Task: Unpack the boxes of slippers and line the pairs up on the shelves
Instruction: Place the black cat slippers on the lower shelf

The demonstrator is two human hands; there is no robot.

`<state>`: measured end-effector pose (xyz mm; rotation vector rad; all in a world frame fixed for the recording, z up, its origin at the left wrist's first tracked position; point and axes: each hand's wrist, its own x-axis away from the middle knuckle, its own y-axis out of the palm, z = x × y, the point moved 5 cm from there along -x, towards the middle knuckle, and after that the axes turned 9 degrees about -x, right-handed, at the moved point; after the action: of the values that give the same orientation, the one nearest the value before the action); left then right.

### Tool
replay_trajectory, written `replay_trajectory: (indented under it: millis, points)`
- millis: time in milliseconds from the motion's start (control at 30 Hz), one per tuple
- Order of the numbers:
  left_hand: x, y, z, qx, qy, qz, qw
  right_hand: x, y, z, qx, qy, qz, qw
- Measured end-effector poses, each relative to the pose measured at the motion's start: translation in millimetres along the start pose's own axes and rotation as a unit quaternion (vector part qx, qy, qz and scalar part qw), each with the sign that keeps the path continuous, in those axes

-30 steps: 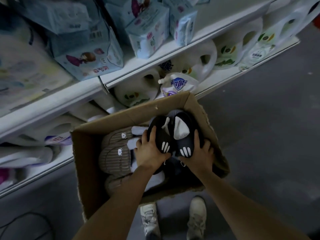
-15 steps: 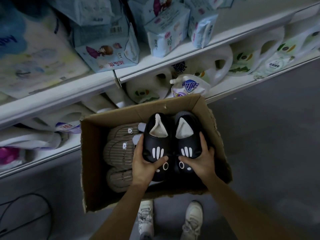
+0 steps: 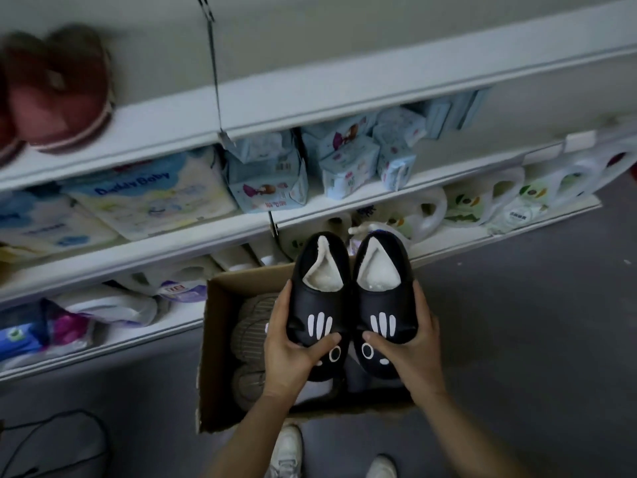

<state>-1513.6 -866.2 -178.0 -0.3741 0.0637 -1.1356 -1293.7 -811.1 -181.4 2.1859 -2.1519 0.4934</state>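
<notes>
The pair of glossy black slippers with white fleece lining and white cat-face markings [image 3: 351, 305] was held side by side above the open brown cardboard box [image 3: 220, 357], toes pointing back toward the person and heels toward the white metal shelving [image 3: 241, 108]. The left hand [image 3: 293, 353] gripped the left slipper of the pair from its outer side, fingers curled up along the edge and the thumb laid across the top just below the white stripes. The right hand [image 3: 410, 346] held the other slipper the same way from the opposite side, its thumb pressed across the upper near the painted eye. The two slippers touched along their inner edges, between the two hands. Inside the box, beside the left hand and lower down, lay brown ribbed fabric slippers [image 3: 248, 339]. On the top shelf of the shelving, well away from the box toward the upper left, sat a blurred pair of dark red plush slippers [image 3: 58, 88]. Pale blue tissue packs [image 3: 272, 181] filled the middle shelf above the box, and white detergent jugs [image 3: 482, 205] stood on the lowest shelf just behind it. The person's white sneakers [image 3: 286, 453] stood on the grey floor below the box.
</notes>
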Motion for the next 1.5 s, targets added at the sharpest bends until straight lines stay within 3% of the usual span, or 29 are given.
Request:
replay_trajectory:
  millis: [367, 633, 1067, 1500]
  points:
    - [-4, -40, 173, 0.081, 0.096, 0.067, 0.99, 5, -33, -188, -0.072, -0.176, -0.009, 0.982]
    - [-16, -82, 260, 0.085, 0.145, 0.1, 0.981, -3, -24, -284, -0.099, -0.228, -0.038, 0.968]
    - [-107, -167, 258, 0.112, 0.105, 0.148, 0.977, -83, 93, -334, -0.103, -0.197, -0.121, 0.968]
    - [-226, -192, 235, 0.085, 0.039, 0.164, 0.982, -181, 173, -353, -0.073, -0.147, -0.127, 0.978]
